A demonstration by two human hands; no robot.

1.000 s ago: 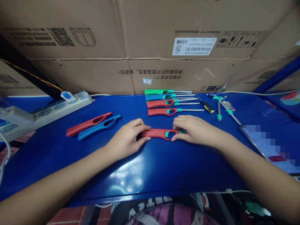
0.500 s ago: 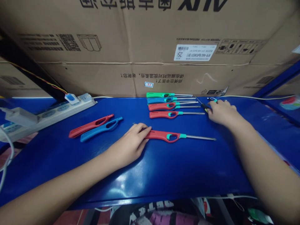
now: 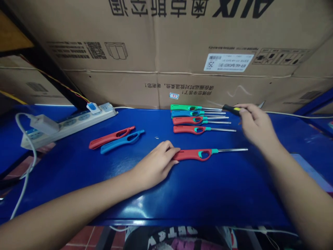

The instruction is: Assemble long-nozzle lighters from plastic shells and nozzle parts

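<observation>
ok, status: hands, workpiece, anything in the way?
Left hand pinching butt of nearest red plastic lighter with silver metal tube. Right hand gripping black-and-yellow screwdriver. Tiny silver pieces beyond left hand, clear of lighter.

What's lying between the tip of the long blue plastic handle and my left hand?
In the head view, two tiny silvery slivers on the glossy blue tabletop lie between the blue plastic handle and your left hand; they're too small to identify.
</observation>
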